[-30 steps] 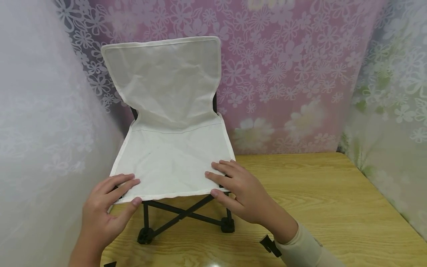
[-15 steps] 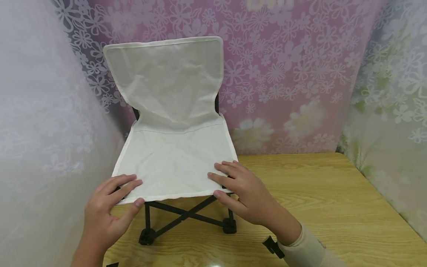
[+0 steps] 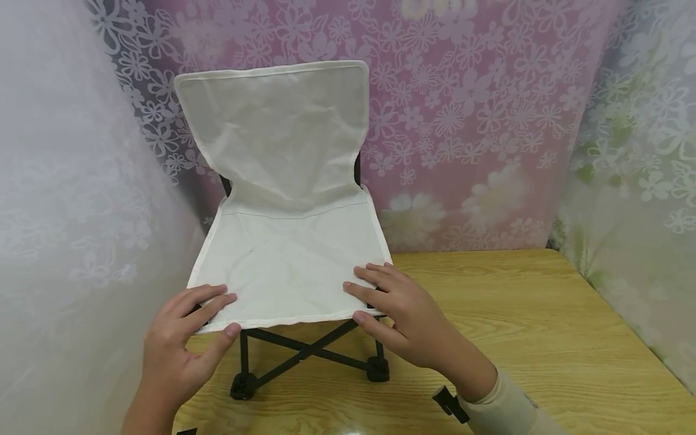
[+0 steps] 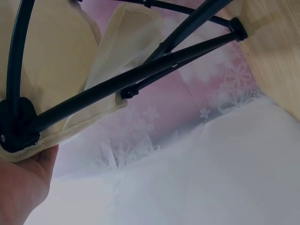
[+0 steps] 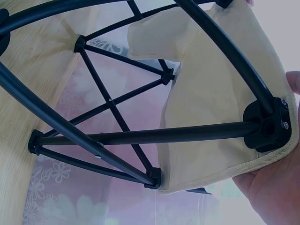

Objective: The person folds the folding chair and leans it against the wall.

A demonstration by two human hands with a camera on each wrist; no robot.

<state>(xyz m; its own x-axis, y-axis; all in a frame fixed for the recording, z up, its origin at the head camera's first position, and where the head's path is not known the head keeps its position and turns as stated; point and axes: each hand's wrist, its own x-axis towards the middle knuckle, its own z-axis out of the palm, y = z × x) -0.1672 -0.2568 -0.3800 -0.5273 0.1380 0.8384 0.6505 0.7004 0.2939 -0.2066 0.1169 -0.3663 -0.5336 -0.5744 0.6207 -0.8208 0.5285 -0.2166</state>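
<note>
A small folding camp chair with a white fabric seat point(image 3: 290, 257) and backrest point(image 3: 277, 124) stands upright on a black tube frame point(image 3: 304, 350). My left hand point(image 3: 176, 347) rests on the seat's front left corner, fingers lying over the fabric and thumb at the front edge. At the front right corner rests my right hand point(image 3: 415, 320), its fingers spread on the fabric and the thumb along the edge. From below, the left wrist view shows a black corner joint point(image 4: 18, 124) near the left palm. A matching joint point(image 5: 269, 124) sits beside the right palm in the right wrist view.
The chair stands on a light wood-grain table point(image 3: 522, 338), whose surface extends to the right. A pink flowered curtain point(image 3: 462, 121) hangs behind it. White sheeting point(image 3: 81, 241) closes in the left side, and a flowered sheet point(image 3: 641, 169) hangs at the right.
The chair has shifted slightly to the right in the head view, with both hands moving along on its front corners. Their hold looks the same.
</note>
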